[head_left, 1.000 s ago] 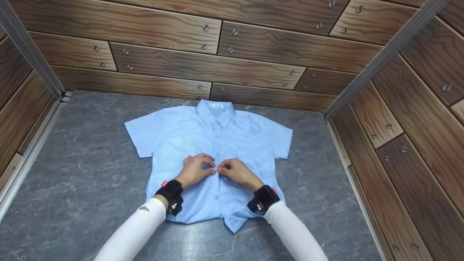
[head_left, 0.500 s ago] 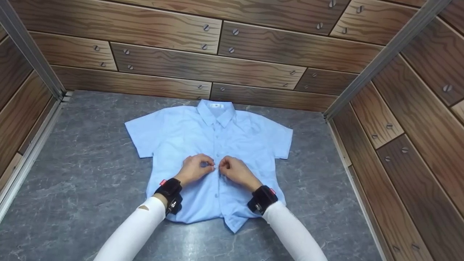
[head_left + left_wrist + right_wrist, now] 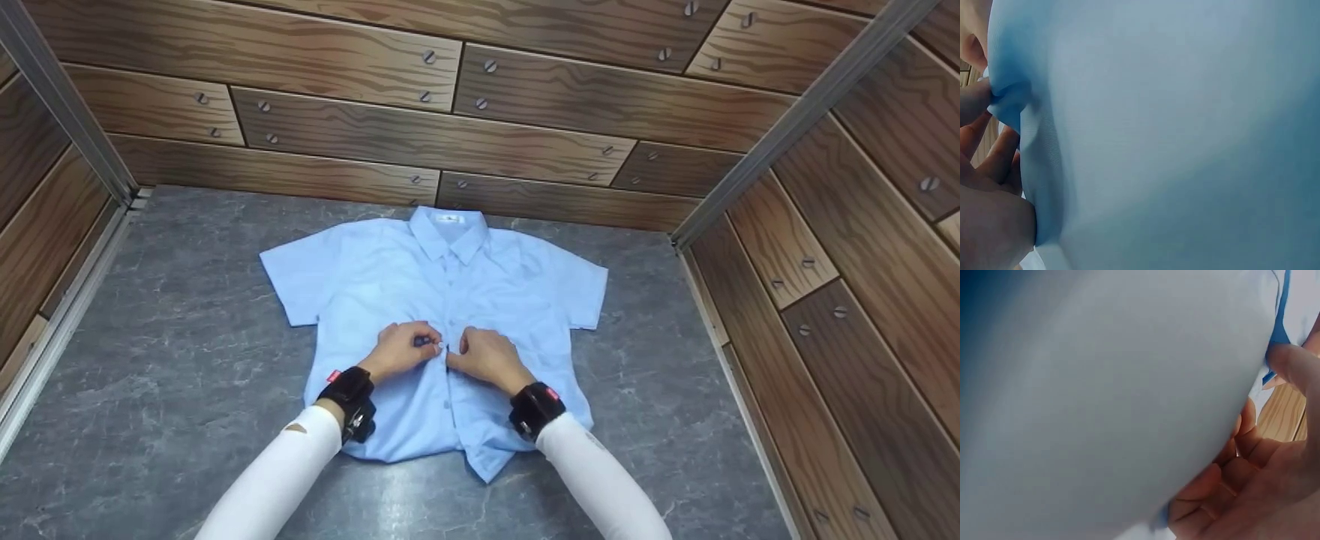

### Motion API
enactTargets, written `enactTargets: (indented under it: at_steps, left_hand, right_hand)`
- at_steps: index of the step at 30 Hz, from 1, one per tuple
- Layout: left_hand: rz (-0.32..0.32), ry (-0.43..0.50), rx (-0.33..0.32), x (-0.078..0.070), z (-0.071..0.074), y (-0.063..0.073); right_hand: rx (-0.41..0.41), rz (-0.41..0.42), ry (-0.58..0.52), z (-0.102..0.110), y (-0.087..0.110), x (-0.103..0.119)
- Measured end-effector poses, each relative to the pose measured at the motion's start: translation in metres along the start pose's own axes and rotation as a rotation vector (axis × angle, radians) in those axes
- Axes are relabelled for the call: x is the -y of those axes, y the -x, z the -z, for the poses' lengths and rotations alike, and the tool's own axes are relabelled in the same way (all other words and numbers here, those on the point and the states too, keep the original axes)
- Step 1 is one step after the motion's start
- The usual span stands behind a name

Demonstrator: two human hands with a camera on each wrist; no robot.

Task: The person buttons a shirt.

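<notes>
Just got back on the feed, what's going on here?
A person's two bare hands are at the front of a light blue, short-sleeved collared shirt, spread on a dark grey marbled surface. The left hand pinches at the middle of the front, with a small pale button at its fingertips. The right hand appears to hold the facing edge. Whether that button is fastened isn't clear.

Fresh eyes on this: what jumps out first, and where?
First, the light blue short-sleeved shirt, laid out collar-away in the middle of the grey marbled surface. Next, two hands close together at its front: the left hand pinches the fabric there, the right hand just beside it. Then the wood-plank-patterned walls, rising behind and on both sides.
</notes>
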State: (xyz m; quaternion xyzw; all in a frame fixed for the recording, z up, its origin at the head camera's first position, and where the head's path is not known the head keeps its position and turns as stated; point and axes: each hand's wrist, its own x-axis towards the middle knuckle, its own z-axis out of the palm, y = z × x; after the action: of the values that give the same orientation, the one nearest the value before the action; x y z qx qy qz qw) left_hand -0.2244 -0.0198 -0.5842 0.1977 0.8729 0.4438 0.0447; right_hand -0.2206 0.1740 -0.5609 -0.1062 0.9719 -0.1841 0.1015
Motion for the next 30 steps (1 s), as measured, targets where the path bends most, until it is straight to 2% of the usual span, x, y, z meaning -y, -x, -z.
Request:
enactTargets:
  at_steps: [4, 8, 15, 24, 30]
  left_hand:
    - [0.020, -0.002, 0.005, -0.003, -0.001, 0.000]
    - [0.054, -0.007, 0.003, -0.005, -0.004, 0.001]
    - [0.071, -0.050, -0.009, -0.008, -0.008, 0.000]
    - [0.141, -0.160, -0.049, -0.024, -0.014, 0.000]
    - [0.132, -0.207, -0.064, -0.030, -0.020, 0.001]
  right_hand:
    - [0.051, -0.011, -0.061, 0.005, 0.001, -0.001]
    - [0.093, -0.022, -0.169, 0.013, 0.002, -0.008]
    - [0.119, -0.002, -0.329, 0.017, 0.004, -0.023]
    - [0.157, 0.053, -0.425, 0.020, 0.006, -0.026]
    - [0.159, 0.110, -0.467, 0.020, 0.008, -0.024]
